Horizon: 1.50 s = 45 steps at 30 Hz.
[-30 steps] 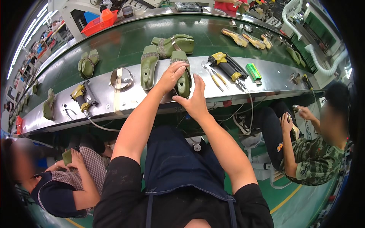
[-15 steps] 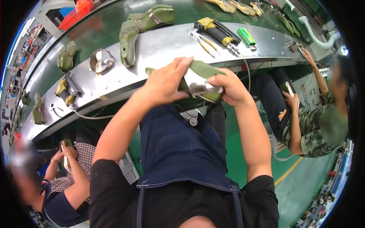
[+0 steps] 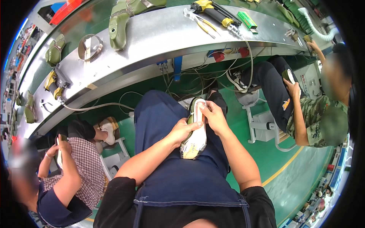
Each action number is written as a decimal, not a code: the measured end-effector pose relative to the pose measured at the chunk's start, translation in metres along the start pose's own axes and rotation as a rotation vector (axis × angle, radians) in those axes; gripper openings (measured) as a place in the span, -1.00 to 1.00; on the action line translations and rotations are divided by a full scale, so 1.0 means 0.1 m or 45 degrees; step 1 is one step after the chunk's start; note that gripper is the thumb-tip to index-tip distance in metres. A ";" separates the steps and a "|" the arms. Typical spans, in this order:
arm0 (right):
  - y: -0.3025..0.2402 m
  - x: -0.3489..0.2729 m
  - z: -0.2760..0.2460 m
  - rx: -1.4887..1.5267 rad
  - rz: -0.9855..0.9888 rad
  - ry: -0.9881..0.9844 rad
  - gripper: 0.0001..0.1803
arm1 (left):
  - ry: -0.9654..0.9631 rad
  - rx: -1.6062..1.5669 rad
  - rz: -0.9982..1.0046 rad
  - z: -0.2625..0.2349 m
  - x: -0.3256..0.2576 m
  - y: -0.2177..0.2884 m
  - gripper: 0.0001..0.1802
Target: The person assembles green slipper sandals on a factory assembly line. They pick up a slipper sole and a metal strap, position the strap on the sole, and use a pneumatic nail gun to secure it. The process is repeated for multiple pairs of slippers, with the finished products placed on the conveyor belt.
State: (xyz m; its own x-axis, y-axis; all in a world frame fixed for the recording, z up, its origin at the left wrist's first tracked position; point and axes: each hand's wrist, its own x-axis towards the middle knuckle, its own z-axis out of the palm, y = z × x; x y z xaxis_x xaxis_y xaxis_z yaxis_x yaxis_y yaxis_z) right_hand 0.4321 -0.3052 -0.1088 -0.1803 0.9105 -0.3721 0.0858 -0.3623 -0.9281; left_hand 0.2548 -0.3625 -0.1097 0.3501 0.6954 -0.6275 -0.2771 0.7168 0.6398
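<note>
A green shoe last point(image 3: 184, 142) rests sole up over my lap, its underside covered by a white insole point(image 3: 199, 137). The toe end points away from me. My left hand point(image 3: 181, 132) is closed around its left side, with the thumb lying across the insole. My right hand point(image 3: 215, 117) grips the right side near the far end, thumb pressed on the insole's reddish-marked part. A rough, yellowish patch shows at the near end. The fingers beneath the last are hidden.
On the metal bench point(image 3: 152, 40) lie pliers point(image 3: 205, 26), a yellow-black pneumatic tool point(image 3: 217, 16), a green box point(image 3: 247, 19), a round metal ring point(image 3: 90, 47) and a strapped green last point(image 3: 118, 32). A hose point(image 3: 251, 64) hangs down. Co-workers sit left point(image 3: 68, 167) and right point(image 3: 304, 117), holding lasts.
Both hands have brought the last down from the bench edge toward my lap. It is turned so that the white insole faces up, and both hands have shifted their grip.
</note>
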 end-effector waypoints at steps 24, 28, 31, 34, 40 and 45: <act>-0.01 0.40 -0.16 -0.168 -0.232 -0.007 -0.60 | 0.152 0.454 0.543 -0.34 0.66 0.52 -0.59; -0.03 0.43 -0.19 -0.256 -0.208 0.048 -0.64 | 0.200 0.840 0.635 -0.24 0.61 0.70 -0.62; -0.08 0.35 -0.19 -0.388 -0.326 0.085 -0.66 | 0.236 1.143 0.920 -0.22 0.58 0.69 -0.62; -0.12 0.28 -0.19 -0.455 -0.413 0.130 -0.68 | 0.249 1.216 0.977 -0.15 0.52 0.71 -0.64; -0.17 0.20 -0.15 -0.533 -0.526 0.166 -0.69 | 0.267 1.298 1.029 -0.16 0.51 0.69 -0.64; -0.16 0.19 -0.15 -0.558 -0.585 0.168 -0.72 | 0.287 1.274 1.018 -0.15 0.49 0.67 -0.65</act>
State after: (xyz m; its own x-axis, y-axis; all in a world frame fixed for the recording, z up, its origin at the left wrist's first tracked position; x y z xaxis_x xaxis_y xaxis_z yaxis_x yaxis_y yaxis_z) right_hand 0.4421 -0.2790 -0.1013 -0.1745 0.9804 0.0919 0.4254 0.1592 -0.8909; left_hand 0.2400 -0.2802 -0.1044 0.2149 0.9732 0.0817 0.4801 -0.1781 0.8589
